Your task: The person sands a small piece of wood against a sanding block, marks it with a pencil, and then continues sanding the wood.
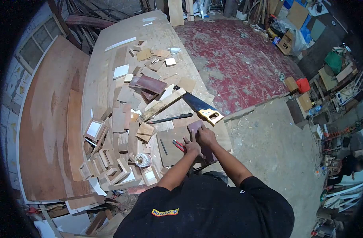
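Observation:
At the near right edge of the wooden table [95,71], both hands are on a dark reddish-brown board [208,156]. My left hand [192,146] rests on its left side with fingers spread, beside a red cutter [178,145]. My right hand [206,137] lies further up the board, its fingers bent over the surface; whether they grip it is unclear. A thin dark pencil or pen [164,146] lies to the left. Beyond the hands is a handsaw [210,115] with a yellow and black handle, near a long black tool [170,118].
Wood offcuts [143,130] and small wooden frames [106,160] crowd the table's middle and near left. A white tub [143,160] stands among them. A large brown panel [50,119] leans at left. Red floor tiles [233,59] lie beyond the table; a person [348,166] is at far right.

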The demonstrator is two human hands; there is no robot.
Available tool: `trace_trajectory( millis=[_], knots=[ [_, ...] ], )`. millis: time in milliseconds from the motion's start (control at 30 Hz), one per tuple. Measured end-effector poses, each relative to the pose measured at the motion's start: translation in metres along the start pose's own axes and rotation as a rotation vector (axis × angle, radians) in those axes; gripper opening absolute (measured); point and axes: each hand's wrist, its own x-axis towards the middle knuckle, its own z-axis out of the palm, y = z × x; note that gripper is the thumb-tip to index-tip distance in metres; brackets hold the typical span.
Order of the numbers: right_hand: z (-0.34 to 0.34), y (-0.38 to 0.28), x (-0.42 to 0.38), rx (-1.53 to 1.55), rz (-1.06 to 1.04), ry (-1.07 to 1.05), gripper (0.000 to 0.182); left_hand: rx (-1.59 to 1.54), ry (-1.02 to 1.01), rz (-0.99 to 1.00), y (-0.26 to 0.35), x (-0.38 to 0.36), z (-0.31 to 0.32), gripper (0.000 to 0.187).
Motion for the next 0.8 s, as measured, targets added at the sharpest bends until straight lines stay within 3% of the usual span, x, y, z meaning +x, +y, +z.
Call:
trace_trajectory(
  millis=[200, 267, 367, 400, 433, 500, 533, 633, 700, 767, 800],
  knots=[
    [-0.013, 0.002, -0.042, -0.015, 0.030, -0.120, 0.022, -0.016, 0.139, 0.007, 0.001, 0.016, 0.023, 0.125],
    [-0.027, 0.002, -0.030, -0.154, -0.048, -0.493, 0.021, -0.018, 0.171, 0.009, 0.001, 0.016, 0.023, 0.118],
    [-0.047, -0.008, -0.003, -0.191, -0.025, -0.441, 0.025, -0.028, 0.178, 0.028, 0.000, 0.012, 0.015, 0.121],
    [-0.049, -0.011, 0.005, -0.145, -0.054, -0.286, 0.024, 0.042, 0.068, 0.018, 0.001, 0.006, 0.006, 0.127],
    [-0.035, -0.005, 0.009, -0.142, -0.057, -0.286, 0.024, 0.112, -0.047, 0.007, 0.002, -0.001, 0.001, 0.133],
    [0.003, 0.010, 0.022, -0.035, -0.091, 0.021, 0.022, 0.118, -0.067, 0.005, 0.004, -0.004, -0.001, 0.135],
    [0.012, 0.012, 0.017, -0.058, -0.098, 0.011, 0.023, 0.124, -0.086, 0.008, 0.004, -0.004, -0.003, 0.137],
    [0.015, 0.003, -0.017, 0.023, -0.042, 0.132, 0.021, 0.006, 0.044, 0.016, 0.000, -0.004, -0.001, 0.138],
    [-0.002, -0.005, -0.033, 0.019, 0.008, 0.049, 0.021, 0.027, 0.052, 0.013, 0.001, 0.001, 0.000, 0.138],
    [-0.026, -0.008, -0.041, -0.101, 0.014, -0.308, 0.024, 0.047, 0.054, 0.016, 0.004, 0.004, 0.012, 0.138],
    [-0.034, -0.010, -0.038, -0.102, 0.019, -0.306, 0.024, 0.051, 0.070, 0.004, 0.005, 0.008, 0.015, 0.136]
  ],
)
